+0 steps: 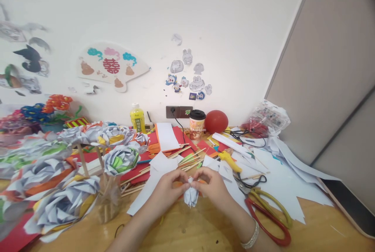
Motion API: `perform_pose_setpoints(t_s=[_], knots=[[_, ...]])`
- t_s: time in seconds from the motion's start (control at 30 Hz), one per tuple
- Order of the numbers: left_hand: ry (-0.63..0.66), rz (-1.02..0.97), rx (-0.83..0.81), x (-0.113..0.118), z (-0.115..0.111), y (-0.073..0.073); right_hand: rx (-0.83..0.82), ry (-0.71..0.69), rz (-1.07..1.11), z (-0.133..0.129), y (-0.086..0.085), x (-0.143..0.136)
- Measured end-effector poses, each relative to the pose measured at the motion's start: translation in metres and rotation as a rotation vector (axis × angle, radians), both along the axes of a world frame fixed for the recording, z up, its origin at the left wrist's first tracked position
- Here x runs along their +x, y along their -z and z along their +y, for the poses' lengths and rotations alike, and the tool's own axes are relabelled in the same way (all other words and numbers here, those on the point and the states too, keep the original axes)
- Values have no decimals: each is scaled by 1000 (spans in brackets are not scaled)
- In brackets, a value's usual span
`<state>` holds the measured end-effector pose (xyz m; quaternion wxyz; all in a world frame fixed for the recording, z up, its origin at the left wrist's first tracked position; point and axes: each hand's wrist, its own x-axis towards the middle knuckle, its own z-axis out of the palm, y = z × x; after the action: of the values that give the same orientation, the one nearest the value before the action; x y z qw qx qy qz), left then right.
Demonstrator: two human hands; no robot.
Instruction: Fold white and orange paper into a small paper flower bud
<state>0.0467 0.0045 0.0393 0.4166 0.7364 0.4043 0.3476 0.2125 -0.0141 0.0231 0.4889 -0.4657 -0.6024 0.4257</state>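
Note:
Between my two hands is a small folded white paper flower (191, 197), with bits of orange paper showing beside it. My left hand (175, 183) pinches its upper edge from the left. From the right, my right hand (208, 181) pinches the same edge, and the fingertips of both hands nearly meet at the top. The flower hangs just above the wooden table (175, 232). Behind my hands lie thin wooden sticks (187, 158) and white paper pieces (162, 163). How the flower's far side looks is hidden.
Large paper flowers (66, 201) crowd the left, near a clear cup of sticks (108, 201). To the right lie red and yellow-handled scissors (269, 220), a yellow glue gun (230, 161) and white sheets (281, 181). Behind stand a drink bottle (137, 118), a lidded cup (197, 125) and a red balloon (216, 121).

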Motion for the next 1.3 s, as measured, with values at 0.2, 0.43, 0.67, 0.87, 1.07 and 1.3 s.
perform_pose_setpoints(t_s=[0.2,0.43,0.67,0.87,1.07,1.3], knots=[[-12,-8,30,-1,1,4,-48,-20,55,-3,-6,-2],[-32,-13,160,-2,-3,-3,61,13,30,-9,-16,-2],[17,-34,241,-3,-6,-8,126,35,-33,-10,-14,-1],[57,0,307,-4,-5,-8,279,54,-109,-11,-13,0],[57,-22,414,-5,-5,-7,521,54,-180,-12,-13,-1],[26,32,200,-3,-6,-10,314,-19,-245,-10,-19,5]])
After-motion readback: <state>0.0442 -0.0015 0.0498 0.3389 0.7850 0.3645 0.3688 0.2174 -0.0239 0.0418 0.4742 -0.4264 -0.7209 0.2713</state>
